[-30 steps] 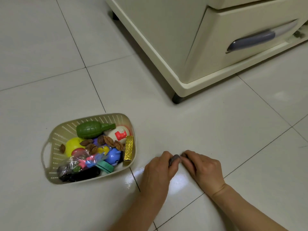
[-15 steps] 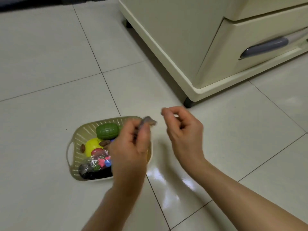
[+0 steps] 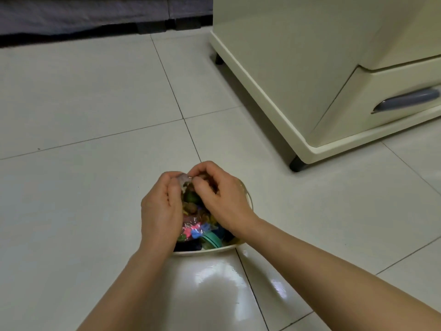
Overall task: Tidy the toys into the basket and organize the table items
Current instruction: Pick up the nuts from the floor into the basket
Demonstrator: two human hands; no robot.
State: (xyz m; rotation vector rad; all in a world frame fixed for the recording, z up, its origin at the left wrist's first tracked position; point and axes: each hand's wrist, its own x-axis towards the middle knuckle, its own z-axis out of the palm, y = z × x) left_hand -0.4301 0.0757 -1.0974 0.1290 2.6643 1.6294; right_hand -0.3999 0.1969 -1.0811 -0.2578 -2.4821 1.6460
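Both bare forearms reach forward and converge. The left hand [image 3: 161, 209] and right hand [image 3: 220, 201] sit backs-up with fingers curled, fingertips [image 3: 174, 177] meeting at the far side, where together they pinch a small grey piece [image 3: 183, 180].

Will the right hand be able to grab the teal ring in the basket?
Probably yes. The teal ring lies in plain sight at the near edge of the basket, close below the right hand. That hand's curled fingers are up at a grey piece, so they would need to come away first.
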